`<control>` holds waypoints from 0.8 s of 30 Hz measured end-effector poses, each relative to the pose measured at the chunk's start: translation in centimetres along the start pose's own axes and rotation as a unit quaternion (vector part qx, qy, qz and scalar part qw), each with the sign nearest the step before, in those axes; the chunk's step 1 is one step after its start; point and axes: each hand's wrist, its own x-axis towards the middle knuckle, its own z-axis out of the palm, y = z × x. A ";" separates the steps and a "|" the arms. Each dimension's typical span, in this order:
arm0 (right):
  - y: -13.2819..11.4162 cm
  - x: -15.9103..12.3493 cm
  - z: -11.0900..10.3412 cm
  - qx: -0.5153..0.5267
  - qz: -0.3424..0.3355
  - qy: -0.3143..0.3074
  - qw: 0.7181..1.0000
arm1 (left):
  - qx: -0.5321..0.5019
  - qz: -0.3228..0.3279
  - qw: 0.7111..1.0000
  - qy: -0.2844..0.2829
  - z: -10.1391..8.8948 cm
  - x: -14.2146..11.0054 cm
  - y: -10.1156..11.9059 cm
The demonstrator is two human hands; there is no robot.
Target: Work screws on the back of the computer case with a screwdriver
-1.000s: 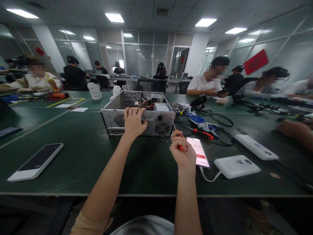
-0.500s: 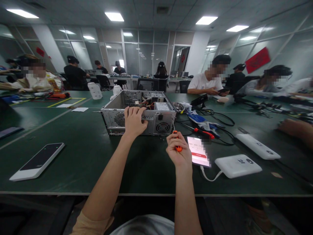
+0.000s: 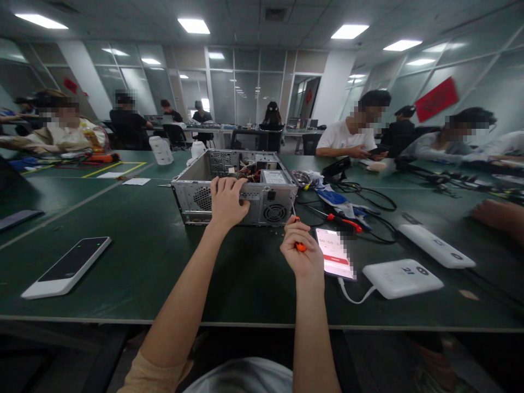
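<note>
An opened metal computer case [image 3: 256, 210] lies on the green table, its rear panel facing me. Wires and a silver power supply [image 3: 275, 177] show inside it. My left hand [image 3: 229, 201] grips the top edge of the rear panel, fingers over the rim and thumb on the outside. In my right hand [image 3: 302, 243] is a screwdriver [image 3: 301, 247] with an orange handle, the fingers wrapped round it. Its shaft points up at the right edge of the rear panel, beside the fan grille. Whether the tip sits in a screw is too small to tell.
Right of the case lie a red-handled screwdriver [image 3: 346, 222], blue-and-white gloves [image 3: 338, 201], a metal bowl [image 3: 302, 178] and black cables. A lit phone [image 3: 333, 254] is wired to a white power bank [image 3: 403, 279]. A white device [image 3: 67, 267] lies left. Other people sit around the table.
The whole view has shifted slightly, so everything sits a little further right. My right fingers have turned a little around the orange handle. My left hand keeps its place on the case.
</note>
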 end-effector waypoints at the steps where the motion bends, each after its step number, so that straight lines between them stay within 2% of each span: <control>1: 0.0 0.0 0.1 -0.028 -0.004 -0.001 1.000 | -0.004 -0.001 1.000 -0.001 0.0 0.0 0.0; 3: 0.1 0.0 0.3 -0.097 -0.026 0.010 0.995 | -0.013 -0.001 1.000 -0.003 0.0 0.0 0.0; 6: 0.5 0.3 0.7 -0.176 -0.080 0.064 0.979 | -0.017 0.000 1.000 -0.003 0.0 0.0 0.0; 11: 1.5 0.7 1.4 -0.188 -0.150 0.163 0.957 | -0.013 -0.001 1.000 -0.007 0.0 0.1 0.0; 15: 1.5 0.3 1.8 -0.188 -0.151 0.174 0.955 | 0.000 0.007 1.000 0.001 0.0 0.0 -0.1; 18: 1.1 0.1 2.0 -0.269 -0.160 0.175 0.934 | 0.002 0.011 1.000 0.008 0.1 0.0 -0.1; 20: 0.8 0.1 1.9 -0.373 -0.196 0.185 0.888 | 0.003 0.011 1.000 0.008 0.1 0.0 -0.1; 21: 0.7 0.2 1.8 -0.431 -0.233 0.194 0.850 | 0.005 0.011 1.000 0.008 0.1 0.0 -0.1; 22: 0.6 0.3 1.6 -0.488 -0.277 0.205 0.802 | 0.006 0.010 1.000 0.007 0.0 0.0 -0.1; 24: 0.5 0.5 1.1 -0.588 -0.365 0.227 0.686 | 0.008 0.009 1.000 0.005 0.0 0.0 0.0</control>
